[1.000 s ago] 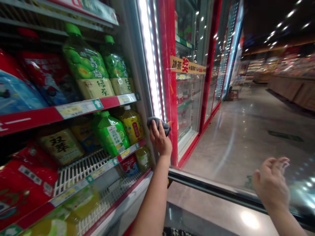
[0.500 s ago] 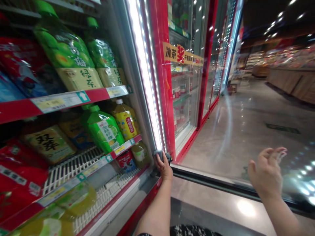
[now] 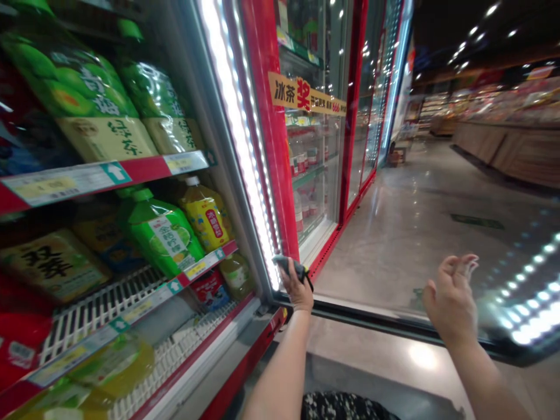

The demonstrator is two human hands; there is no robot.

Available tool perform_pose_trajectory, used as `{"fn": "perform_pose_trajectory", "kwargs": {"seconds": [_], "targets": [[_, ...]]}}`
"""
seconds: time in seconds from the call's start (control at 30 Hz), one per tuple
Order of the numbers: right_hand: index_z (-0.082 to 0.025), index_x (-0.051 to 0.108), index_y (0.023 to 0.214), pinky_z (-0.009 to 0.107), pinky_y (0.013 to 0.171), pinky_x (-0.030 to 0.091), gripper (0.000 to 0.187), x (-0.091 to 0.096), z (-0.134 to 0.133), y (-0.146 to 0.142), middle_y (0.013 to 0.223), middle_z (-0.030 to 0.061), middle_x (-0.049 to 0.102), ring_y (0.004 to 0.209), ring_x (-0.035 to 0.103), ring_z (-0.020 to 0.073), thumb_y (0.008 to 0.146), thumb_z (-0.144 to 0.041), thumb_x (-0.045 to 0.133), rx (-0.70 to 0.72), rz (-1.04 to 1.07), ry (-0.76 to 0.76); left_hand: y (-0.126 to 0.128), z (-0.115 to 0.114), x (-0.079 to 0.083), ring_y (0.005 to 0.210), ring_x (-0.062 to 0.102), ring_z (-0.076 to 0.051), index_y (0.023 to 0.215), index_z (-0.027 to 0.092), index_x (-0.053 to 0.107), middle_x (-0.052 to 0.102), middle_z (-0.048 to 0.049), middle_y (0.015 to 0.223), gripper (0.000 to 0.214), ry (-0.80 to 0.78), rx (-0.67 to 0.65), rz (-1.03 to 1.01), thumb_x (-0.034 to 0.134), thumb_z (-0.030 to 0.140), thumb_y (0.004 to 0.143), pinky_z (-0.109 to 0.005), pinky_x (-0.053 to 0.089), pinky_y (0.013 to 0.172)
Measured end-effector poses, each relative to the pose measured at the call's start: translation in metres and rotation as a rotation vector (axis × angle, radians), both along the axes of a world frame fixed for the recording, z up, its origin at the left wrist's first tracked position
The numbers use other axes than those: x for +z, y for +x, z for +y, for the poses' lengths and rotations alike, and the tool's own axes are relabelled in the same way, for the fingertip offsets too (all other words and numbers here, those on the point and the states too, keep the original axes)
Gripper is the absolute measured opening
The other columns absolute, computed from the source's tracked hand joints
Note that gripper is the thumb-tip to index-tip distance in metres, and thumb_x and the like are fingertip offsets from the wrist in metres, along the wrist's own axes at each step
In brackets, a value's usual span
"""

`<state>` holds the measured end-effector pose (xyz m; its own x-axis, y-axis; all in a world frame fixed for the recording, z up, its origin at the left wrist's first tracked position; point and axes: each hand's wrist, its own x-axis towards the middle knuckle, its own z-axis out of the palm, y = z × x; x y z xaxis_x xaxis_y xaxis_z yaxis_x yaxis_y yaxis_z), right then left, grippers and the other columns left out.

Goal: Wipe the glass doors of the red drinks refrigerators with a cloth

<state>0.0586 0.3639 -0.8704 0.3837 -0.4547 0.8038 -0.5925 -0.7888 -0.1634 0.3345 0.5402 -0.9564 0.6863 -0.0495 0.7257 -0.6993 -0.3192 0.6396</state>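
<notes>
My left hand (image 3: 298, 289) is closed on a grey cloth (image 3: 294, 267) with a dark edge hanging from it. That hand is low at the hinge side of the cooler, by the foot of the bright light strip (image 3: 245, 134). Fingers up and thumb apart, my right hand (image 3: 455, 300) is in front of the glass of the open cooler door (image 3: 376, 319); whether it touches the glass I cannot tell. It holds nothing visible.
On the left, cooler shelves (image 3: 144, 169) hold green tea bottles (image 3: 105, 99), a lime-green bottle (image 3: 164, 230) and a yellow bottle (image 3: 205, 213). Red-framed coolers (image 3: 354, 105) continue beyond the door. A wooden display counter (image 3: 503, 143) stands far right.
My view has turned right and drops a little, so the shelves shift left. My left hand with the cloth has come slightly away from the light strip's foot. My right hand stays by the glass.
</notes>
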Motion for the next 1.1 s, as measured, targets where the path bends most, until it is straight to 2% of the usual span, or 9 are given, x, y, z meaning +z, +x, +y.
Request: {"fn": "perform_pose_trajectory", "kwargs": {"seconds": [0.13,0.23,0.37,0.47,0.63,0.7,0.77,0.93,1.1], "targets": [[-0.020,-0.013,0.163,0.070,0.117,0.035,0.096,0.001,-0.007,-0.003,0.169,0.0147,-0.019,0.154,0.003,0.0479,0.093,-0.013,0.051,0.027,0.027,0.025,-0.004,-0.021,0.025,0.158,0.018,-0.032,0.164,0.023,0.019,0.020,-0.0179,0.170,0.079,-0.103,0.102,0.066,0.048,0.007,0.092,-0.059,0.020,0.127],[-0.020,-0.013,0.163,0.069,0.117,0.034,0.096,0.001,-0.010,-0.004,0.169,0.0145,-0.020,0.154,0.002,0.0477,0.093,-0.013,0.052,0.037,0.030,0.027,-0.022,-0.037,0.035,0.158,0.018,-0.034,0.162,0.025,0.028,0.017,-0.0144,0.172,0.081,0.035,-0.030,-0.085,0.055,0.009,0.088,-0.056,0.021,0.128],[-0.019,-0.010,0.164,0.068,0.117,0.035,0.095,0.000,-0.010,-0.006,0.170,0.0145,-0.018,0.155,0.004,0.0472,0.092,-0.013,0.052,0.045,0.023,0.023,-0.033,-0.025,0.012,0.154,0.030,-0.034,0.155,0.034,0.044,0.032,-0.0077,0.168,0.082,0.397,-0.298,-0.484,0.063,0.007,0.081,-0.055,0.026,0.127],[-0.019,-0.007,0.165,0.068,0.116,0.036,0.093,-0.001,-0.010,-0.006,0.170,0.0157,-0.016,0.155,0.004,0.0469,0.092,-0.014,0.051,0.048,0.019,0.026,-0.024,-0.009,0.002,0.151,0.038,-0.031,0.150,0.040,0.049,0.041,-0.0040,0.163,0.080,0.520,-0.348,-0.601,0.064,0.005,0.080,-0.053,0.025,0.127],[-0.019,-0.007,0.165,0.069,0.115,0.038,0.091,-0.001,-0.010,-0.007,0.170,0.0170,-0.015,0.155,0.005,0.0468,0.093,-0.015,0.049,0.054,0.018,0.016,-0.006,-0.021,0.050,0.158,0.016,-0.036,0.159,0.027,0.037,0.016,-0.0099,0.173,0.078,0.192,-0.158,-0.246,0.064,0.015,0.086,-0.055,0.024,0.127],[-0.018,-0.007,0.165,0.069,0.115,0.037,0.090,0.000,-0.010,-0.008,0.170,0.0173,-0.015,0.155,0.004,0.0467,0.094,-0.015,0.048,0.059,0.022,0.019,-0.003,-0.028,0.067,0.159,0.016,-0.034,0.162,0.024,0.029,0.016,-0.0123,0.172,0.077,0.055,-0.066,-0.088,0.059,0.018,0.091,-0.055,0.019,0.129],[-0.018,-0.006,0.165,0.069,0.116,0.037,0.090,0.001,-0.010,-0.008,0.170,0.0171,-0.015,0.155,0.003,0.0465,0.094,-0.015,0.048,0.065,0.024,0.029,-0.003,-0.027,0.068,0.158,0.018,-0.033,0.161,0.022,0.029,0.020,-0.0144,0.171,0.076,-0.008,0.000,-0.001,0.057,0.020,0.092,-0.055,0.018,0.129],[-0.019,-0.005,0.165,0.069,0.116,0.036,0.088,0.001,-0.010,-0.009,0.171,0.0157,-0.015,0.156,0.003,0.0456,0.094,-0.015,0.046,0.078,0.022,0.055,-0.012,-0.019,0.035,0.158,0.021,-0.033,0.161,0.021,0.026,0.027,-0.0196,0.167,0.072,-0.084,0.177,0.124,0.050,0.014,0.093,-0.059,0.022,0.126],[-0.016,-0.004,0.165,0.070,0.116,0.035,0.086,0.001,-0.009,-0.007,0.170,0.0166,-0.017,0.156,0.001,0.0460,0.094,-0.016,0.044,0.076,0.009,0.055,-0.019,-0.036,0.051,0.159,0.012,-0.034,0.162,0.024,0.025,0.014,-0.0172,0.172,0.076,-0.062,0.123,0.096,0.054,0.015,0.092,-0.061,0.018,0.127]]}}
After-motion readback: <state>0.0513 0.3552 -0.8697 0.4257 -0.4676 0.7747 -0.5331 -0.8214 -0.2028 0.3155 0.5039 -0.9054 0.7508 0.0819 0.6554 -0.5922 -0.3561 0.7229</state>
